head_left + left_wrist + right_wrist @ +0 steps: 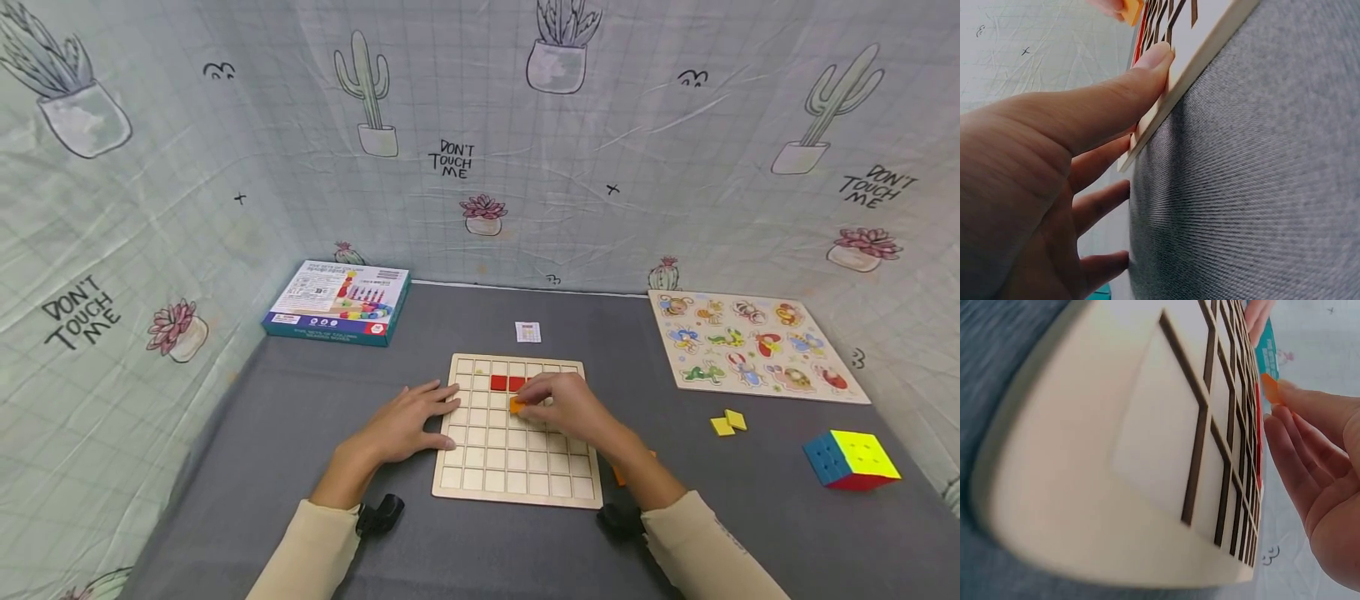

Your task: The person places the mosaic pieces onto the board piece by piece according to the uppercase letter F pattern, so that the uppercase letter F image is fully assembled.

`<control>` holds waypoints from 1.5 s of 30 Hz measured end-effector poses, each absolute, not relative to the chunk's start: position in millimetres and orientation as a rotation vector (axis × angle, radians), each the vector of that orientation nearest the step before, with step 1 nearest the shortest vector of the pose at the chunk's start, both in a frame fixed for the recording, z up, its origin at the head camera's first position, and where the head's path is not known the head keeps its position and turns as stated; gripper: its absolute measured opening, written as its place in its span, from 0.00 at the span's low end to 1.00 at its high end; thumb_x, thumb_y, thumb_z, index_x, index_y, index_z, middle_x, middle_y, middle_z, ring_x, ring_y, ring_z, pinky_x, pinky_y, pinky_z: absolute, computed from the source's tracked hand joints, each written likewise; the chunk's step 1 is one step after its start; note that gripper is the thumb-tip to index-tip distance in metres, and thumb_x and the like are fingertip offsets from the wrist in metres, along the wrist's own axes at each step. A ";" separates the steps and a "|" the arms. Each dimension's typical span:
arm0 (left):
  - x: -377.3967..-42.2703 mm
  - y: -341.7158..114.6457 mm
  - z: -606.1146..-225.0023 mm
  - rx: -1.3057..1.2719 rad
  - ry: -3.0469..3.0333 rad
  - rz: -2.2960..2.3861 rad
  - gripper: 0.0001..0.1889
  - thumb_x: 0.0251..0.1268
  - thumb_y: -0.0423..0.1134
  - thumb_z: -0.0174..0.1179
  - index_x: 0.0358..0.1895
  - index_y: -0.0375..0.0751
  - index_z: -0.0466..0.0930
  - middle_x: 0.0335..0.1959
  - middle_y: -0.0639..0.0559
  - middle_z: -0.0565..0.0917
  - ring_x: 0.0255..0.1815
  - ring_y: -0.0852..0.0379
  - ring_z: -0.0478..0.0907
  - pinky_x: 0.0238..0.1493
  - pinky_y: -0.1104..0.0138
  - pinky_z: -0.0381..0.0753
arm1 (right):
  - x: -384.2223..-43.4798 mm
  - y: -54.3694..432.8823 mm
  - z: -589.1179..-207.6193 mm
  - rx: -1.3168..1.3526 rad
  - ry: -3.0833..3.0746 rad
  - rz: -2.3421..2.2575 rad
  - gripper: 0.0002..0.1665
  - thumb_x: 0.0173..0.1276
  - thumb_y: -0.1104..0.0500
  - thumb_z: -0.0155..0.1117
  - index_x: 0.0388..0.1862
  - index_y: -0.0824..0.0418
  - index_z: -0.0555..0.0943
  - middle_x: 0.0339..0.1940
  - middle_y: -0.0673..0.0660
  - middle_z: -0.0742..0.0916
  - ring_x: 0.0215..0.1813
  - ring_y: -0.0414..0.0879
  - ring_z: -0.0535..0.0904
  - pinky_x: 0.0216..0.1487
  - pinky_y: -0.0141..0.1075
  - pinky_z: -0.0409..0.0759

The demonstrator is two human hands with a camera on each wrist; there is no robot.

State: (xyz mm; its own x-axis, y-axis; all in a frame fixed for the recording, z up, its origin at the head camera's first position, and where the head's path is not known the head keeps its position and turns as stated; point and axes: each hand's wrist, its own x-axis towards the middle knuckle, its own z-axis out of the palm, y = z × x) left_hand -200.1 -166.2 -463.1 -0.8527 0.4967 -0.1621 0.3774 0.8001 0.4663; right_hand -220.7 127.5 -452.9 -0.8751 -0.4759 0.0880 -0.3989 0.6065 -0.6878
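With our right hand (561, 407) we pinch an orange square tile (516, 405) between thumb and fingertips, just on the near side of the red tiles (498, 382) on the wooden grid board (517, 498); we cannot tell whether it touches the board. Our left hand (401, 423) lies loosely spread at the left edge, thumb on the rim, gripping nothing. Holding so small a piece by its edge, we could let it slip and land across a grid line. Our knuckles might nudge the reds, and a dragging forearm could scatter the orange pieces (619, 476) partly hidden beneath it.
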 end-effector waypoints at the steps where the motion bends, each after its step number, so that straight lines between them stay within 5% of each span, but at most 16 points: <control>1: -200.1 -166.1 -463.0 0.670 2.712 0.616 0.37 0.64 0.53 0.69 0.74 0.45 0.72 0.81 0.51 0.65 0.85 0.41 0.55 0.79 0.31 0.51 | -221.1 125.5 -452.4 -0.746 2.724 -1.135 0.12 0.61 0.62 0.77 0.45 0.58 0.92 0.49 0.54 0.92 0.56 0.51 0.87 0.52 0.41 0.87; 45: -200.8 -166.4 -461.7 0.660 2.705 0.641 0.37 0.64 0.54 0.69 0.74 0.44 0.71 0.81 0.51 0.65 0.84 0.40 0.55 0.78 0.30 0.50 | -230.6 82.2 -453.6 -0.610 2.834 -0.983 0.10 0.57 0.64 0.79 0.39 0.59 0.92 0.42 0.54 0.93 0.48 0.47 0.89 0.50 0.39 0.87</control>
State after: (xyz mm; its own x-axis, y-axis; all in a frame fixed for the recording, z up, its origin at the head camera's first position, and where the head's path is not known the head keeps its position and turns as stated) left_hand -200.8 -166.4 -461.7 -0.8554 0.4913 -0.1642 0.3653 0.7969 0.4812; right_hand -230.6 82.2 -453.6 -0.9174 -0.3945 0.0532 -0.3427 0.7147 -0.6097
